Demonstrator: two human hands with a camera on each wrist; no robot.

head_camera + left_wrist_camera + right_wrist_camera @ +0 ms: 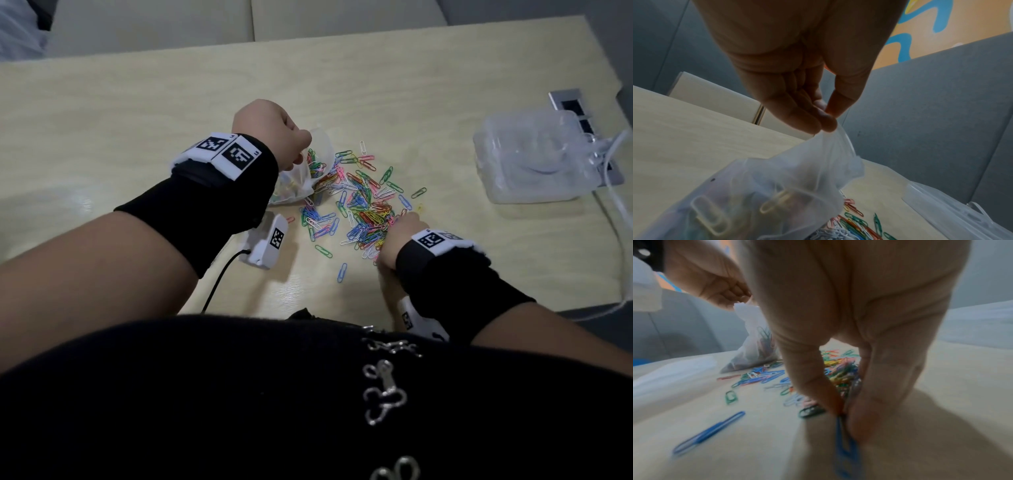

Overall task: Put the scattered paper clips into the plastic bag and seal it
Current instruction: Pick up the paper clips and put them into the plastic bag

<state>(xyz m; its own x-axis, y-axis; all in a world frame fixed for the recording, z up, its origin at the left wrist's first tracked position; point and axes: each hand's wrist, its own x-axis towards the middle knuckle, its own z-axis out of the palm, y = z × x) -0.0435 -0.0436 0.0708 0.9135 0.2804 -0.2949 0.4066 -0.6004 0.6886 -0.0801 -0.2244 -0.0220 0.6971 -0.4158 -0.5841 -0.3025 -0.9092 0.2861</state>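
A pale wood-grain desk (137, 109) stood before grey partition panels, with cream cushions beyond its far edge. At the right sat a clear plastic box (534, 157) against a metal socket panel (568, 102), white cables trailing down the desk's right side. A small white tagged device (265, 245) with a black cord lay near the person, just left of the clips.

The paper clips (359, 202), in many colours, lay scattered at mid-desk, pointing every way, a few strays nearer the person. The plastic bag (301, 181) rested at the pile's left edge, already holding clips, its mouth lifted up and toward the far side.

The left hand (270, 130) pinched the bag's top rim between thumb and fingertips (828, 123), holding it raised. The right hand (394, 240) was down at the near right edge of the pile, thumb and fingers closed in a pinch on a blue paper clip (844, 449) whose long axis ran toward the wrist camera.
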